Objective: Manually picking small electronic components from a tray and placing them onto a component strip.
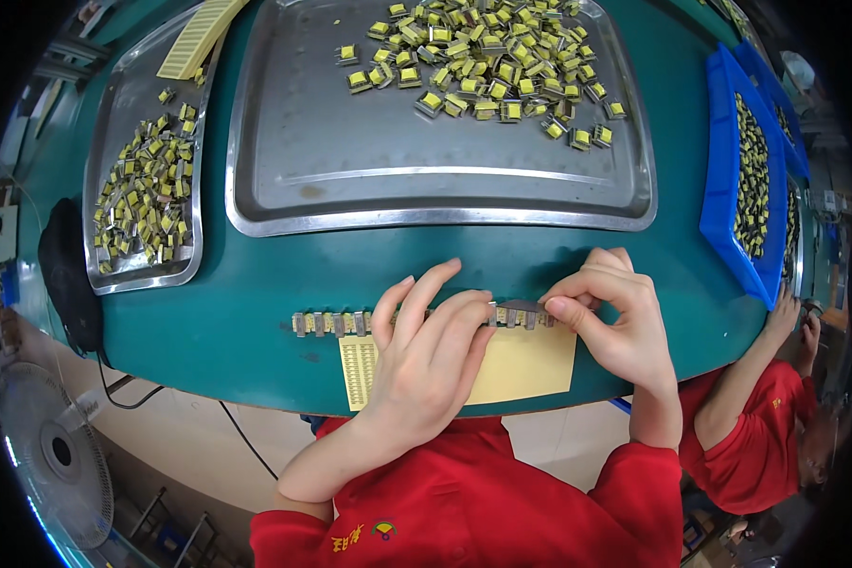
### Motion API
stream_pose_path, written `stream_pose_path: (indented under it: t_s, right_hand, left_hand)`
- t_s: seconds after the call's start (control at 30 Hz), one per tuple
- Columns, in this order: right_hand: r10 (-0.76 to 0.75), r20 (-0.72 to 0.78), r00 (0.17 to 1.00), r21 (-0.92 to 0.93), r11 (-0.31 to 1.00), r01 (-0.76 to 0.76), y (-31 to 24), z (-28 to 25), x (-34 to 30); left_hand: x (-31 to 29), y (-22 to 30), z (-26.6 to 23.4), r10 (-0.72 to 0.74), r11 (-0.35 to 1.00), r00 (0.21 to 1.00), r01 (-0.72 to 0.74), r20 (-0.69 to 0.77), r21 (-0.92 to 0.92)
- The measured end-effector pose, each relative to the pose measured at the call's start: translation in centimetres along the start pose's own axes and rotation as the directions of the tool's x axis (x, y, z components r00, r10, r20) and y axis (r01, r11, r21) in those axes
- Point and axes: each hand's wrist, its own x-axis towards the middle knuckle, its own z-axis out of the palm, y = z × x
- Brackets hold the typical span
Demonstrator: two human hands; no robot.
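Observation:
A row of small transformers with metal cores and yellow windings lies side by side on the green table in front of me. My left hand reaches over the row's middle with fingers spread, its fingertips resting on or just above the parts and hiding some of them. At the row's right end, my right hand pinches a thin dark strip between thumb and forefinger, along the tops of the parts. Under my wrists, touching the row's near side, is a pale yellow label sheet; small printed labels show on its left part.
Beyond the row, a large metal tray holds many loose transformers. A narrower metal tray at left holds more, beside a black cloth-like item. Blue bins stand at right, near a co-worker in red. A fan is lower left.

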Motion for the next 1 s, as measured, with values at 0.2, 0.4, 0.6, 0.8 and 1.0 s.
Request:
stream_pose_path:
  t_s: [0.2, 0.4, 0.6, 0.8, 1.0]
  right_hand:
    - [-0.011, -0.003, 1.0, 0.007, 1.0, 0.011, -0.02, -0.41, 0.24]
    - [-0.012, 0.012, 1.0, 0.03, 0.999, 0.012, 0.35, -0.15, 0.42]
    - [-0.016, 0.008, 1.0, 0.041, 0.999, 0.016, 0.31, 0.03, 0.49]
    - [-0.028, 0.001, 1.0, 0.043, 0.999, 0.028, 0.46, 0.22, 0.46]
    - [-0.019, 0.039, 0.999, 0.061, 0.998, 0.016, 0.34, 0.13, 0.34]
  left_hand:
    - [-0.02, -0.05, -0.04, 0.005, 1.0, 1.0, -0.005, 0.008, 0.003]
    - [0.11, 0.05, -0.02, -0.026, 0.999, 1.0, 0.026, 0.011, 0.019]
    - [0.11, 0.06, -0.02, -0.039, 0.999, 0.999, 0.039, 0.018, 0.02]
    - [0.15, 0.09, -0.12, -0.02, 0.998, 0.999, 0.018, 0.03, 0.063]
    - [-0.36, 0.06, 0.39, 0.076, 0.976, 0.997, -0.071, -0.018, 0.205]
